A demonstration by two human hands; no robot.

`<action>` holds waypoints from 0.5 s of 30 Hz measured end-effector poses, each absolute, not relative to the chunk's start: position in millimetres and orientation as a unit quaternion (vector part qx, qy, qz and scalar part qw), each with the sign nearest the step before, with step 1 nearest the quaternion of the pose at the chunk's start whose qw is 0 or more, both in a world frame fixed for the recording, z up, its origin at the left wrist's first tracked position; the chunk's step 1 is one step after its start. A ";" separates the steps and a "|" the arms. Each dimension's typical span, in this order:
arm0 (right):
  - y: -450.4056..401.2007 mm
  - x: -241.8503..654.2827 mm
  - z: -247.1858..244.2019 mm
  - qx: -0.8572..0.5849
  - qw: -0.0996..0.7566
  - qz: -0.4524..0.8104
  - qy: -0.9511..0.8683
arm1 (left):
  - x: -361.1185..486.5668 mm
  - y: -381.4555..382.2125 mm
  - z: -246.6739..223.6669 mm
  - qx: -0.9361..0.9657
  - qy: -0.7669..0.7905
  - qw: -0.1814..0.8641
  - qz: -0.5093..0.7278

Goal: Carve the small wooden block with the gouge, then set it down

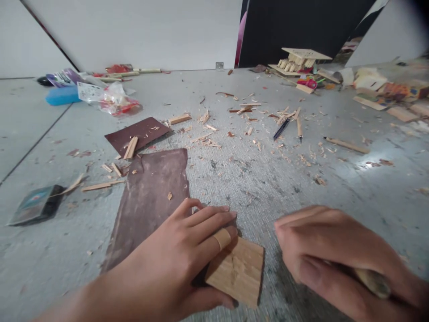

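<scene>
While a worn brown sandpaper sheet (150,201) disappears behind the left hand (201,237), that hand's thumb and fingers grasp the square wooden piece (241,270) near its left corner, seemingly to steady it. Farther right, the right hand (325,250) clenches a wooden-handled tool (373,281), its tip hidden, apparently for firm control. Wood shavings (209,142) litter the scuffed grey surface (241,179); white panels (144,36) and a black panel (298,27) stand behind.

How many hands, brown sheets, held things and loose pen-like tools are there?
Hands: 2, left hand and right hand
Brown sheets: 2
Held things: 2, wood square and handle
Loose pen-like tools: 3, dark tool and tan tools
Total: 9
</scene>
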State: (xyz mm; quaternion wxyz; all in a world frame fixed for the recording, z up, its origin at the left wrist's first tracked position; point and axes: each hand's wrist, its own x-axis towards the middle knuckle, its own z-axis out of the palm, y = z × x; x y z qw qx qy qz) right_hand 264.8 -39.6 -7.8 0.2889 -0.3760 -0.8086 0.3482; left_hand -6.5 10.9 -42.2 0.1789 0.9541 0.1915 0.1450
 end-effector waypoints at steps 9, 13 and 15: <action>-34.2 267.9 -18.1 -0.381 0.482 0.445 -0.652 | -7.0 10.2 -45.6 0.958 0.184 0.147 0.161; -34.8 266.9 -17.2 -0.390 0.467 0.425 -0.670 | -8.3 11.0 -46.2 0.956 0.188 0.156 0.162; -36.6 265.2 -14.3 -0.396 0.460 0.425 -0.672 | -9.3 11.5 -43.2 0.952 0.197 0.178 0.155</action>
